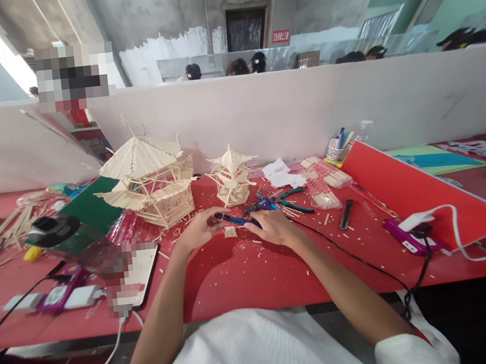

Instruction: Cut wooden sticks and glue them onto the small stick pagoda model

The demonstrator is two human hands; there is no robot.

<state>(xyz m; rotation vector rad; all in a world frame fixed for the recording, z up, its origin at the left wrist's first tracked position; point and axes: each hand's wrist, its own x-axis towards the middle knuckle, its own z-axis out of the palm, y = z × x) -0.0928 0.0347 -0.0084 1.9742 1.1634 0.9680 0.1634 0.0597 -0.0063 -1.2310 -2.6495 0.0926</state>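
A slim dark blue tool (236,220) stretches between my two hands above the red tabletop; its exact kind is not clear. My left hand (201,228) has its fingers curled round the tool's left end. My right hand (276,226) grips its right end. Just below the tool lies a small panel of short wooden sticks (230,232). Beyond my right hand are a blue glue gun (266,204) and green-handled pliers (298,204). A small stick-built pavilion (231,177) stands behind the tool, and a larger stick pavilion (151,180) stands to its left.
Wood scraps litter the red table (245,286). A bottle (73,240), phone (137,274) and power strip (59,291) lie left. On the right are bagged sticks (323,182), a black bar (346,214), a red board (422,192) and another power strip (409,237). A partition (283,114) rises behind.
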